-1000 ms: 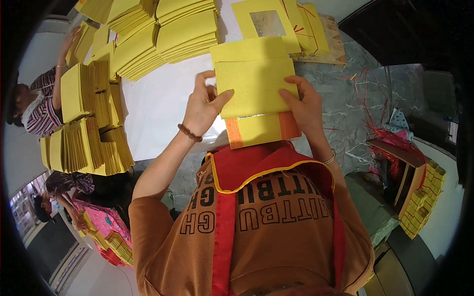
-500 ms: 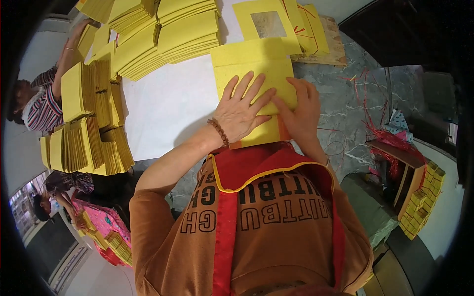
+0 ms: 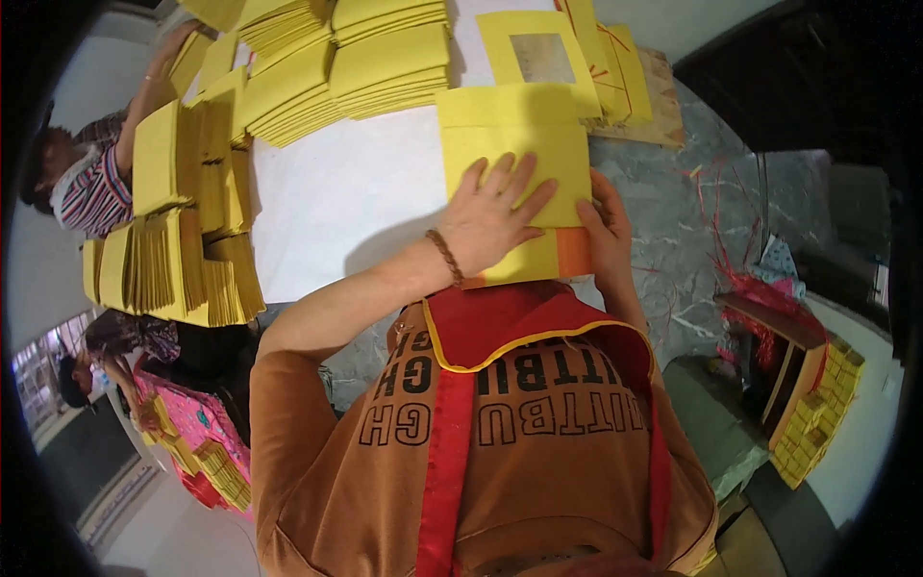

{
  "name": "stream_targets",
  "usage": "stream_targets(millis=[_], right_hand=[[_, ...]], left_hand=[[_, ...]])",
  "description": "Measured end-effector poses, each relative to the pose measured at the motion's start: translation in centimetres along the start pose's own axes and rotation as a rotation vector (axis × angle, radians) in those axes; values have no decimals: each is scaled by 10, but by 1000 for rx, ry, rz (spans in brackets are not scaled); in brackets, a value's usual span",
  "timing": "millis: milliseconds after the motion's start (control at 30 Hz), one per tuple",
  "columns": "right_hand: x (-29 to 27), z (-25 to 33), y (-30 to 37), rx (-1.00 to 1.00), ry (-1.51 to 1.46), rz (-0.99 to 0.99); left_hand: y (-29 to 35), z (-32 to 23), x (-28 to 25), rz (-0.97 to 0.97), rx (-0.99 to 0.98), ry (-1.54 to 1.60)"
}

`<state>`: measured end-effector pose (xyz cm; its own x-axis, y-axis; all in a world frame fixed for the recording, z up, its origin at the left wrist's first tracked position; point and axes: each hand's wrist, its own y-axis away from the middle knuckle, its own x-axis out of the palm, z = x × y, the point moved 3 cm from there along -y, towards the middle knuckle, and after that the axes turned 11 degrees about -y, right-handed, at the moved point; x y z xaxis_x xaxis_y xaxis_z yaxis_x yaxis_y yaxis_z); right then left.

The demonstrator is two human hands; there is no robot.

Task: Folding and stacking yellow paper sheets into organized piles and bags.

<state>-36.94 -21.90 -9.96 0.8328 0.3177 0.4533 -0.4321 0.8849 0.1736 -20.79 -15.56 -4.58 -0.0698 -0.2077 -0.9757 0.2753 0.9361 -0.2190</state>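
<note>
My left hand (image 3: 490, 216) lies flat with fingers spread on a folded yellow paper sheet (image 3: 514, 120), at the table's near right part. A brown bead bracelet is on its wrist. Orange bands (image 3: 573, 252) show at the sheet's near corners, and a crease runs across its far part. My right hand (image 3: 612, 226) is curled at the sheet's right edge, its thumb tip just over the edge and its other fingers bent beside it. Whether more sheets lie beneath, I cannot tell.
Stacks of folded yellow paper (image 3: 389, 67) line the table's far and left sides. Beyond my sheet lies a yellow sheet with a grey square (image 3: 541, 58), beside a bundle tied in red. Another person's arm (image 3: 159, 72) reaches over at left. Red strings (image 3: 721, 231) hang at right.
My right hand has drawn back from the sheet's top to its right edge, uncovering the orange band. The left hand stays flat on the sheet. The whole view has shifted slightly.
</note>
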Motion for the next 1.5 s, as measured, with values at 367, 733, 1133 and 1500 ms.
stream_targets(millis=[367, 733, 1133, 1500], right_hand=[[6, 37, 3, 26, 310, -119], [1, 14, 2, -61, 492, 51], [14, 38, 2, -404, 914, 156], [15, 30, -7, -502, 979, 347]], left_hand=[[4, 15, -16, -219, -28, -49], [129, 113, 71, -35, -303, -103], [143, 101, 102, 51, -358, -126], [64, 23, -23, -285, -8, 244]])
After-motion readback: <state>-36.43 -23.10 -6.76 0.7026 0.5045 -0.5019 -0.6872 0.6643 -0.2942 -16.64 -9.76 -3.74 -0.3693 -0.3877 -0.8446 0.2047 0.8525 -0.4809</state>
